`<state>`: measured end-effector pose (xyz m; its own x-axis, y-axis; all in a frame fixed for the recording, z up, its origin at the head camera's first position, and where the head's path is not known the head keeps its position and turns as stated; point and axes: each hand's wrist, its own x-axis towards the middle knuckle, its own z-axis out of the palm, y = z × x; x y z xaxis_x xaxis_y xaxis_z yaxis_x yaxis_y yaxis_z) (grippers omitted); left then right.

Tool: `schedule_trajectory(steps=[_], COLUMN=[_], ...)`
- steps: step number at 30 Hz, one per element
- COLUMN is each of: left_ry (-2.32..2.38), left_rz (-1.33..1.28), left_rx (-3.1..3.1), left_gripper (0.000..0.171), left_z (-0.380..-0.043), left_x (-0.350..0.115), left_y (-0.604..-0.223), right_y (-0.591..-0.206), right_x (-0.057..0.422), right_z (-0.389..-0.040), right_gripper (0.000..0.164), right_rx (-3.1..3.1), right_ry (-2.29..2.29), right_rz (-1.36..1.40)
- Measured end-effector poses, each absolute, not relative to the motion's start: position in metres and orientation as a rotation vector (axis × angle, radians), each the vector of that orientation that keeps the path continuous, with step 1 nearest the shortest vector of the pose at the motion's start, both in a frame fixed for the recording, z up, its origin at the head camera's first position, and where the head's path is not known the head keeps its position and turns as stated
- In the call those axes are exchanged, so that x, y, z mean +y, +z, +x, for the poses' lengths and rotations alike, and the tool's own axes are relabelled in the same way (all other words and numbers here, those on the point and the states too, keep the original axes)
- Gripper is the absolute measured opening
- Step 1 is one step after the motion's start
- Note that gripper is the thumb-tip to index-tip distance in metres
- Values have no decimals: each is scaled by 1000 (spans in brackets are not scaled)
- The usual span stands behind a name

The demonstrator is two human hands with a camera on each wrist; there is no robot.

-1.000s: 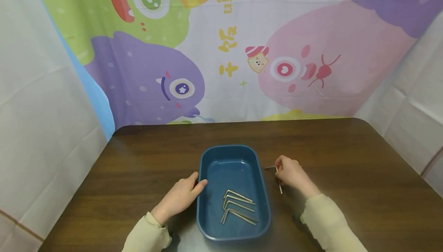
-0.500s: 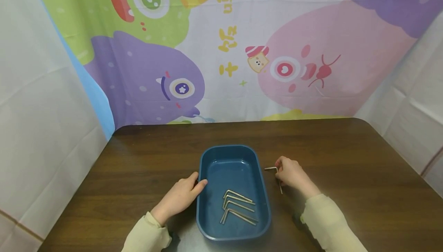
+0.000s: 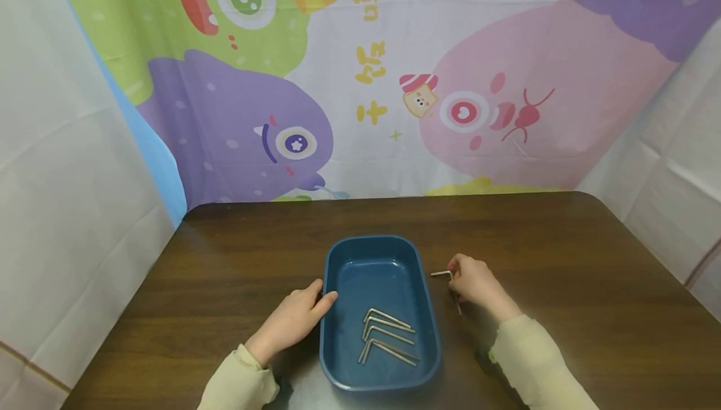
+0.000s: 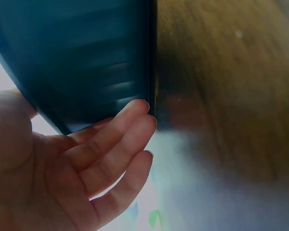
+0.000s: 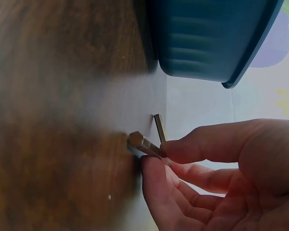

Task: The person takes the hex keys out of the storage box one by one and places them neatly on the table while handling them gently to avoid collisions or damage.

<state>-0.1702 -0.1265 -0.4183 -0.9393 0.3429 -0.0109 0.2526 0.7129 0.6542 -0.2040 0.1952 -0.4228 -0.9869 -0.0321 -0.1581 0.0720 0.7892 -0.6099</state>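
Observation:
A blue rectangular tray [image 3: 374, 278] sits on the table with several L-shaped hex keys [image 3: 388, 328] lying near its front end. At its left side my left hand [image 3: 294, 317] holds the wall, thumb over the rim. In the left wrist view, the fingers [image 4: 127, 125] lie against the outer wall. Right of the tray, my right hand [image 3: 475, 282] pinches another hex key [image 3: 441, 273] between thumb and fingers, low at the tabletop. The right wrist view shows this hex key's hexagonal end [image 5: 137, 140] close to the wood; part of it is hidden behind the fingers.
The dark wooden table [image 3: 253, 241] extends to both sides of the tray. A cartoon-printed cloth [image 3: 360, 84] hangs at its back edge, and pale cloth walls [image 3: 73, 147] stand at left and right.
Almost nothing moves. The hex key in my right hand has tilted slightly, its long arm less visible below the fingers; the left hand and the tray stay put.

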Motion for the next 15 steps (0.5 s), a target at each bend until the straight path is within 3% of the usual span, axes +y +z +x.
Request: schedule_trajectory(steps=[15], left_ry=[1033], left_rz=[476], left_rx=[2776], left_gripper=[23], left_z=[-171], left_x=[-127], left_y=[-419], right_y=[-424], right_x=[195], right_z=[-204], right_gripper=[21], right_rx=[2825], right_ry=[-953], right_rz=[26])
